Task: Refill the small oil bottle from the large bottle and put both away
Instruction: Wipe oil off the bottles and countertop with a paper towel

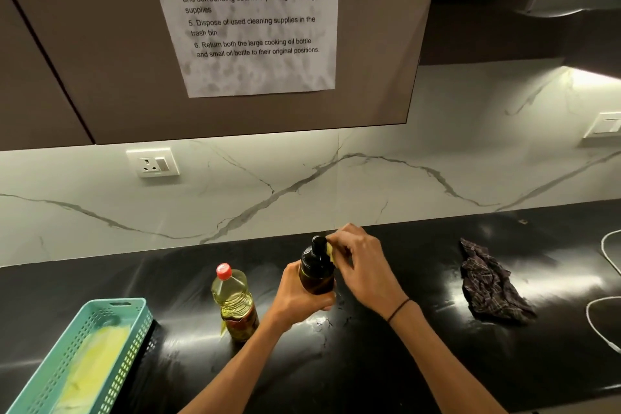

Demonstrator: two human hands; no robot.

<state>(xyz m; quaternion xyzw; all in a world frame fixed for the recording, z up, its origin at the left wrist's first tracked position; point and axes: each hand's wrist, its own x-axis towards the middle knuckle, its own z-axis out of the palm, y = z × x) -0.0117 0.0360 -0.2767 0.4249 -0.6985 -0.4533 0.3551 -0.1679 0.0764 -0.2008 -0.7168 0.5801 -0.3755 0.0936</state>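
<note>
Hands meet at a dark small oil bottle (317, 267), upright, capped spout pointing up. Left hand (300, 299) grips its base above the black countertop (386, 363); right hand (361, 260) pinches a yellow cloth (331, 250) against its neck. Left of the grip stands the red-capped large oil bottle (235, 302), upright.

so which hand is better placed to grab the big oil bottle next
Probably the left hand: the large bottle stands just on its side. It grips the small bottle, so must let go first.
</note>
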